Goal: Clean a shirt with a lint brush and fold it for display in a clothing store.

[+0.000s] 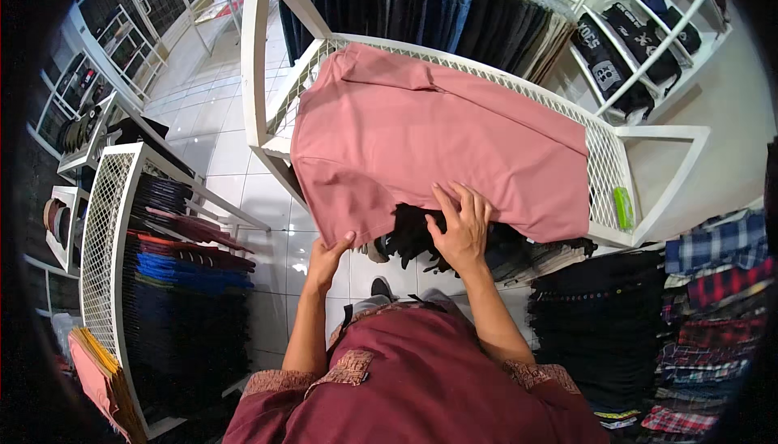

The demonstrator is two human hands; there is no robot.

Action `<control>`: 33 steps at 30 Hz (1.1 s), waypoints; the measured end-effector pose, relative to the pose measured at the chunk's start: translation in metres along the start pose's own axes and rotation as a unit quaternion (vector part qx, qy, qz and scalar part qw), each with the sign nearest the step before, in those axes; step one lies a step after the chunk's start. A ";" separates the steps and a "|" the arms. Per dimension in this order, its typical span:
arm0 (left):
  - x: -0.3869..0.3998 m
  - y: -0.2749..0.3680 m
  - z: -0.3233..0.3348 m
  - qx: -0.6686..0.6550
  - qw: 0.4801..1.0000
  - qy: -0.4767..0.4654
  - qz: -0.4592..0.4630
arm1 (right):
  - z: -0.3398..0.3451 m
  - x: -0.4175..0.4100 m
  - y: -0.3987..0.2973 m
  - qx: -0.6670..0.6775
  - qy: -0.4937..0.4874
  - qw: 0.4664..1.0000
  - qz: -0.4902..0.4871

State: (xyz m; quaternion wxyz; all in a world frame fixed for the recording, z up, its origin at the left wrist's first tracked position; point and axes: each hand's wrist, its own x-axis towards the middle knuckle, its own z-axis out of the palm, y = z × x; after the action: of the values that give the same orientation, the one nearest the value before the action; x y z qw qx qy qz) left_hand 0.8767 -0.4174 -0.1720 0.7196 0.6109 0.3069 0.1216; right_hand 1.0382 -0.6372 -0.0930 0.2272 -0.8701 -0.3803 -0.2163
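Note:
A pink shirt (425, 134) lies spread across the white wire-mesh top of a rack (529, 94), with some creases and a fold along its far side. At the near left, my left hand (327, 265) pinches the hem of its sleeve (352, 213) between thumb and fingers. My right hand (463, 225) is at the shirt's near edge, fingers spread, the fingertips over the cloth and nothing gripped. Below that edge, dark clothes (419, 231) hang under the mesh, partly covered by the shirt.
Trousers (413, 12) hang in a row behind the rack. A bright green item (623, 207) sits at the mesh's right end. On the left stands another mesh-topped rack (106, 231) of hanging clothes; plaid shirts (717, 298) are at right. Caps and bags (638, 43) fill a wall shelf.

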 end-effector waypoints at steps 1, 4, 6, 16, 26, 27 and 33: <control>-0.009 0.001 0.000 0.001 1.000 -0.003 0.004 | -0.001 -0.002 0.004 -0.008 0.002 1.000 -0.007; -0.042 0.022 -0.003 -0.155 0.988 0.003 -0.011 | 0.000 -0.012 0.021 -0.023 0.022 0.999 -0.010; -0.059 0.050 0.000 -0.241 0.970 0.006 0.044 | -0.007 -0.018 0.036 -0.029 0.031 0.999 -0.010; -0.038 0.104 -0.005 -0.313 0.929 -0.086 0.175 | -0.056 -0.056 0.129 -0.106 0.116 0.988 0.006; 0.023 0.172 0.002 -0.315 0.905 -0.157 0.239 | -0.132 -0.083 0.199 -0.160 0.139 0.976 0.056; 0.032 0.182 0.009 -0.301 0.916 -0.124 0.236 | -0.139 -0.080 0.208 -0.162 0.114 0.977 0.082; 0.082 0.244 0.071 -0.251 0.947 -0.037 0.197 | -0.146 -0.051 0.264 0.111 0.156 0.966 0.173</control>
State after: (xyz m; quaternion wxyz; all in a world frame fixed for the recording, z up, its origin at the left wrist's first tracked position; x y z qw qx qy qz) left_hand 1.0316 -0.3747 0.0416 0.8223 0.4625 0.1133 0.3115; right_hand 1.1780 -0.9078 -0.0648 0.4130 -0.8473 -0.2052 -0.2636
